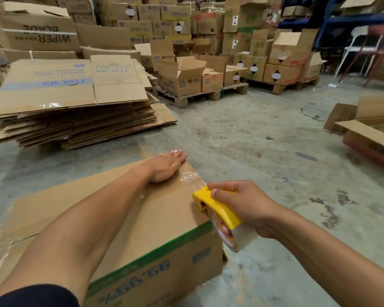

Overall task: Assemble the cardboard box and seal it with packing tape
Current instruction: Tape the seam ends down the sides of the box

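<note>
We see the cardboard box (155,220) at six o'clock on the floor (242,134), its near end cut off by the frame edge. Our left hand (167,166) lies flat, fingers straight, on its top; our right hand (242,204) grips the yellow tape dispenser (215,207) at the box's edge, fingers partly hidden behind the roll. Flattened cartons (75,107) are stacked at ten o'clock, blurred pallet boxes (191,78) at twelve.

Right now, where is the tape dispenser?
In the head view, the yellow tape dispenser is low and right of centre, gripped by the right hand at the right edge of the cardboard box.
</note>
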The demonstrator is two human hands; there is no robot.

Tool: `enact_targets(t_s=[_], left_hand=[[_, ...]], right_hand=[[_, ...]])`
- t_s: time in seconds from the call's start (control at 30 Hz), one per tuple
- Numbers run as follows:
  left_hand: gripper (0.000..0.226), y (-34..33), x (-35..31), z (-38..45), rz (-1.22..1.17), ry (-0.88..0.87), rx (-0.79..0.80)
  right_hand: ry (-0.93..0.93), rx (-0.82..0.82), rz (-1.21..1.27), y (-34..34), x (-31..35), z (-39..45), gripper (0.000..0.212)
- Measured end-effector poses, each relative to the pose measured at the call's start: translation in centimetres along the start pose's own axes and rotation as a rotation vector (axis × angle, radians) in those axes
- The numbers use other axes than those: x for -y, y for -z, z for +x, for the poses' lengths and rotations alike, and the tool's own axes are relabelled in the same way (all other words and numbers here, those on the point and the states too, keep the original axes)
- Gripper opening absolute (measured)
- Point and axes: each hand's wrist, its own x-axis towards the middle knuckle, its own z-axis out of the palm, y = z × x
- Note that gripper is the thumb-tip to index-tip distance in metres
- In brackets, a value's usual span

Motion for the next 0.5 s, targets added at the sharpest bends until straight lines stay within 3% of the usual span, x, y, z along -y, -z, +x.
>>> enact_targets(t_s=[0.1, 0.2, 0.5], left_hand=[[0.049, -0.1, -3.3, -2.2, -0.098, -0.141, -0.039], [0.050, -1.4, -6.1, -4.0, -0.144, -0.210, 0.047], [0.048, -2.2, -7.2, -5.1, -0.033, -0.200, -0.001]], right_hand=[[0.008, 0.007, 0.024, 0.1, 0.3, 0.1, 0.026], [0.036, 0.041, 0.059, 0.0, 0.5, -0.3, 0.020], [0.013, 0.060, 0.040, 1.4, -1.5, -3.6, 0.028]])
